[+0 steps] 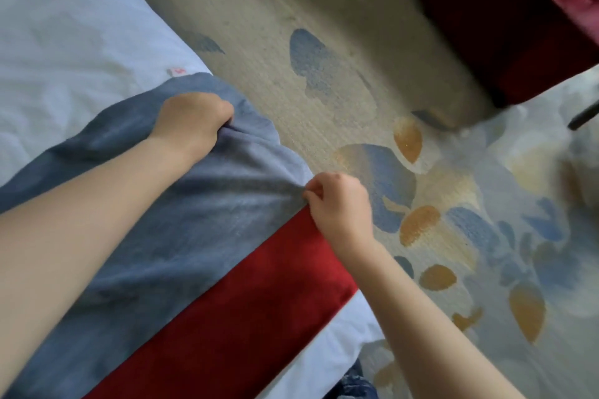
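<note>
Head view looks down on a bed edge, where a blue towel (181,204) lies across the white sheet (64,26) and partly over a red runner (233,311). The left hand (191,120) has its fingers curled into a bunch of cloth at the towel's far edge, while the right hand (337,201) pinches the near edge between thumb and bent fingers, just where the towel meets the runner at the side of the bed. Both grips sit along the same edge, well apart, likely so the cloth can be pulled taut or lifted evenly for spreading or folding; folds run between the two hands, which suggests slack not yet taken out. Beside the bed is a patterned carpet (405,204), and a dark red seat (505,16) stands farther off. A small tag (176,71) shows on the sheet just beyond the towel.
</note>
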A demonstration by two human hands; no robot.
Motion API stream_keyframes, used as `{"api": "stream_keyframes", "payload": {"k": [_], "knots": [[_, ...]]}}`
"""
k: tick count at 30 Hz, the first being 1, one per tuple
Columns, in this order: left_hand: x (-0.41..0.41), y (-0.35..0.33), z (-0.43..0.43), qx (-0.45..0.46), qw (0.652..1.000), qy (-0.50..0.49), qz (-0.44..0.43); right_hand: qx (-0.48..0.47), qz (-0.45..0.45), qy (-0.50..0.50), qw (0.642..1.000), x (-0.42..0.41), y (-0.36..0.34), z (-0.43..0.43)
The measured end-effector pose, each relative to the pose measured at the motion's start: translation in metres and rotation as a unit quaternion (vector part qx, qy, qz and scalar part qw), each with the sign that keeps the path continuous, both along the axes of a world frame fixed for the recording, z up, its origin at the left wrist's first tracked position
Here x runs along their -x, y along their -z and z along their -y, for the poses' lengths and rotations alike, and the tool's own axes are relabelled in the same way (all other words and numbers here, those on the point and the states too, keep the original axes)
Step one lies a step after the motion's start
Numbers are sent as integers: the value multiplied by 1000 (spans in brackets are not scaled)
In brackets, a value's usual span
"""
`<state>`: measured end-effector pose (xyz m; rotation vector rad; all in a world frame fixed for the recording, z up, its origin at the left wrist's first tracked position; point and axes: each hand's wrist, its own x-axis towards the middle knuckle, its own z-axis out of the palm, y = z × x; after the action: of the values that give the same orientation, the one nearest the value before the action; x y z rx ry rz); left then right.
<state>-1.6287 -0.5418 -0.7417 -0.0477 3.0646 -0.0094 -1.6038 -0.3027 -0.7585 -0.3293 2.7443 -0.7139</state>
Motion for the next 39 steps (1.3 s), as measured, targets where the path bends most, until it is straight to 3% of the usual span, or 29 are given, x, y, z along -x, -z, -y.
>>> {"api": "stream_keyframes", "payload": {"k": [4, 7, 10, 14, 19, 23, 28, 32, 34, 39], "knots": [[17, -13, -14, -33, 997, 42, -49, 6, -104, 106, 989, 1, -15, -20], [27, -18, -39, -38, 997, 71, 8, -73, -25, 152, 985, -3, -5, -33], [21, -13, -31, -56, 997, 39, 20, -144, 98, 79, 982, -7, 6, -27], [-10, -8, 22, -75, 995, -54, -32, -66, 14, 41, 997, 9, -7, 12], [-60, -5, 88, -76, 980, -178, -53, -5, -32, -129, 991, 43, -17, 105], [-109, 4, 120, -96, 960, -263, -21, -17, -78, -299, 951, 43, -16, 186], [-147, 8, 137, -138, 946, -292, 11, -139, -99, -415, 894, 53, -9, 246], [-159, 6, 150, -143, 929, -338, 38, -203, -120, -439, 867, 64, -4, 258], [-154, 3, 149, -138, 930, -340, 10, -204, -147, -440, 862, 70, -4, 258], [-106, -8, 147, -109, 939, -313, -88, -142, -232, -330, 904, 114, -10, 250]]}}
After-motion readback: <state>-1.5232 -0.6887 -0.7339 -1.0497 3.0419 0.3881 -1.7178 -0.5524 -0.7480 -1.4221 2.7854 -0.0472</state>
